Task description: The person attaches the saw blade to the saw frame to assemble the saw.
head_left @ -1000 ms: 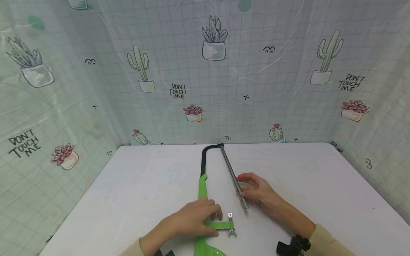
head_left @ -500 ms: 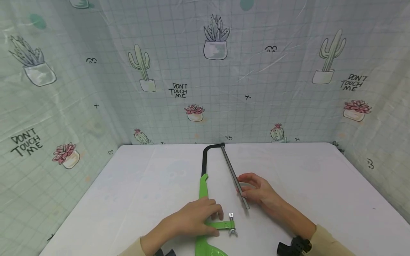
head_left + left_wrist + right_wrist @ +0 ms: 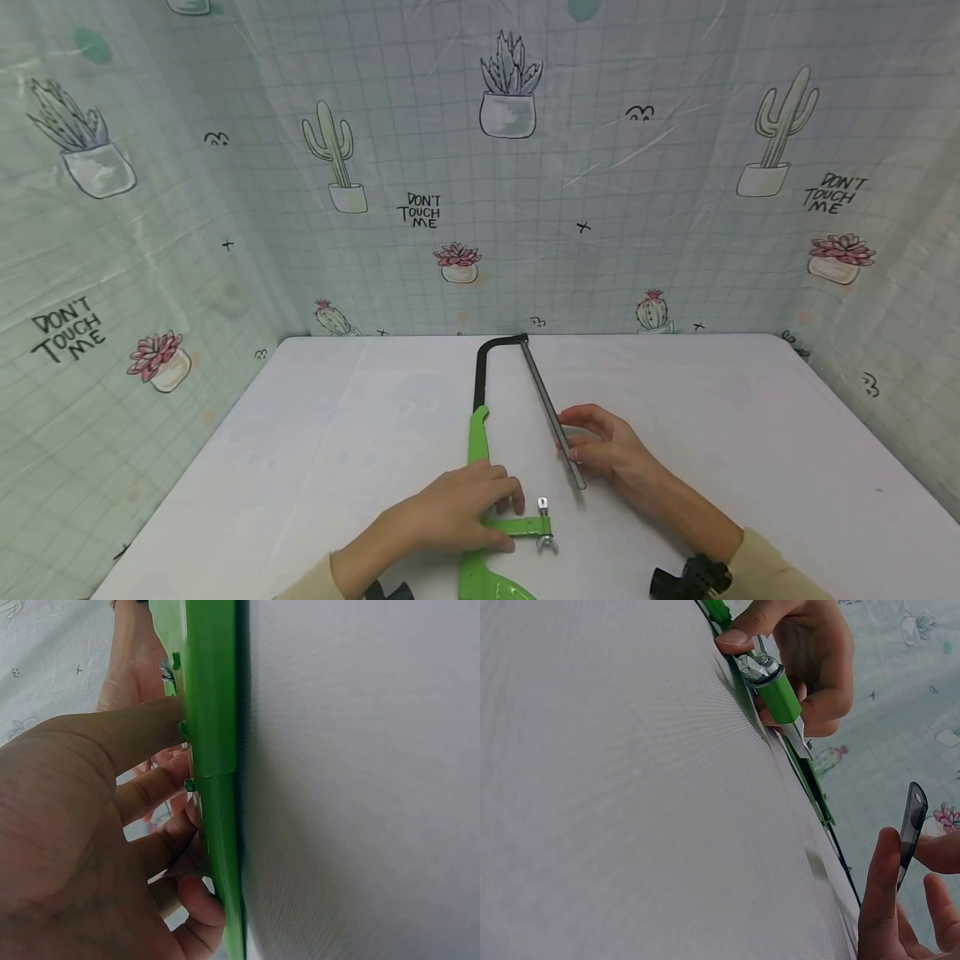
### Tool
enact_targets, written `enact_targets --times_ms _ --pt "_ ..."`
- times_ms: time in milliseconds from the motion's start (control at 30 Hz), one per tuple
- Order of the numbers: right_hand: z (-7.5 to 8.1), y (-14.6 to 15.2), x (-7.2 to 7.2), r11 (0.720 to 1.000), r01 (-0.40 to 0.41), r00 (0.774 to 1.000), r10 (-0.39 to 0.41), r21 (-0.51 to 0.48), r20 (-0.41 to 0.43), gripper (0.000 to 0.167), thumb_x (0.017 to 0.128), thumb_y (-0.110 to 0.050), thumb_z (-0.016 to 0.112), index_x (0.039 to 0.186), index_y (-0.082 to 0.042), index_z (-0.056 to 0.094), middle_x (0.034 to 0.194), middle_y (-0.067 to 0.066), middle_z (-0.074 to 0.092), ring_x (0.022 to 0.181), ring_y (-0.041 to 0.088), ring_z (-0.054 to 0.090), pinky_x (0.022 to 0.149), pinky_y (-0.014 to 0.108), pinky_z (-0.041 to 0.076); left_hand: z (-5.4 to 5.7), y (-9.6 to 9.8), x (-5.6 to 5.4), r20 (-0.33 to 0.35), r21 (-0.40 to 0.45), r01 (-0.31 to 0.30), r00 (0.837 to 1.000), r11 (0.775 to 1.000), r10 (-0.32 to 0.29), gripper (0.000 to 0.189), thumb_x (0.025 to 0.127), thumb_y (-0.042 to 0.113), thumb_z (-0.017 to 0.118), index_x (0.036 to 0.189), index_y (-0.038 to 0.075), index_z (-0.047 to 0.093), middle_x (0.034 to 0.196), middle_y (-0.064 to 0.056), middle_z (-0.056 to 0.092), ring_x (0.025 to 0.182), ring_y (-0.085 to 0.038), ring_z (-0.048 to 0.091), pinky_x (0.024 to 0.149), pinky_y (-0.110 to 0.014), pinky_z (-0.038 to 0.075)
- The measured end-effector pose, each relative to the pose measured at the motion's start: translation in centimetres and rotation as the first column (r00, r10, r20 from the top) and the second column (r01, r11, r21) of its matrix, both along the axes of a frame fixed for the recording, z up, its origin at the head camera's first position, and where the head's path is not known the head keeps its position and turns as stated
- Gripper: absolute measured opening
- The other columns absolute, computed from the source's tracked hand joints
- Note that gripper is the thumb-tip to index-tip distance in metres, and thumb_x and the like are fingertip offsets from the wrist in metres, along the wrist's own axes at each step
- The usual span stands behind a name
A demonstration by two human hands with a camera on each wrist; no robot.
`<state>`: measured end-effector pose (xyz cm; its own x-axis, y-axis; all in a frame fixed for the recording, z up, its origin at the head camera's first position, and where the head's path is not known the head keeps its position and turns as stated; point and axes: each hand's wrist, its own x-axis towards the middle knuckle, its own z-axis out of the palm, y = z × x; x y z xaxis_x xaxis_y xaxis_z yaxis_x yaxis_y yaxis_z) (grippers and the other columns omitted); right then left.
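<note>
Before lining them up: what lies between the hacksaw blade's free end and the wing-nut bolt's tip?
The head view shows only bare tabletop between blade end and bolt tip.

**Soft Light, Darker Wrist Views**

Diffuse light evenly brightens the white table (image 3: 360,458); pale glare streaks the patterned sheet (image 3: 495,179). Both wrist views run dim, fine ripples banding the white table, grey shadow hugging the green frame (image 3: 214,697).

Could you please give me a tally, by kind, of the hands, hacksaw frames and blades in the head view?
Hands: 2 (left hand, right hand)
Hacksaw frame: 1
Blade: 1
Total: 4
</note>
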<state>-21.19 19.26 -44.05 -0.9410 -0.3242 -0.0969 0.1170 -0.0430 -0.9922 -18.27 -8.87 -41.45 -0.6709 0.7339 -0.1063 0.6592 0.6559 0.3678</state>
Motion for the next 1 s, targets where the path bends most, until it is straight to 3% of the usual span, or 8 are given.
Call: enact_targets --times_ms 533,1000 --pt "0.13 -0.18 0.08 1.0 0.011 1.0 -0.011 0.011 0.0 0.062 0.084 -0.001 0.07 0.141 0.003 0.045 0.153 0.026 0.041 0.111 0.015 0.066 0.089 0.03 0.054 0.16 0.03 0.18 -0.004 0.002 -0.002 1.0 1.0 0.002 0.031 0.084 0.047 0.082 0.108 0.037 0.065 0.097 0.022 0.056 0.096 0.002 0.049 0.079 -0.02 0.046" --pt "-0.16 -0.2 0.02 0.988 -0.071 0.997 0.071 0.141 0.003 0.057 0.086 -0.006 0.072 0.137 0.003 0.047 0.141 0.022 0.05 0.098 0.015 0.066 0.078 0.03 0.056 -0.03 0.03 0.19 -0.02 0.0 0.003 1.0 1.0 -0.003 0.031 0.084 0.048 0.081 0.11 0.038 0.065 0.097 0.022 0.056 0.096 0.003 0.05 0.079 -0.02 0.046"
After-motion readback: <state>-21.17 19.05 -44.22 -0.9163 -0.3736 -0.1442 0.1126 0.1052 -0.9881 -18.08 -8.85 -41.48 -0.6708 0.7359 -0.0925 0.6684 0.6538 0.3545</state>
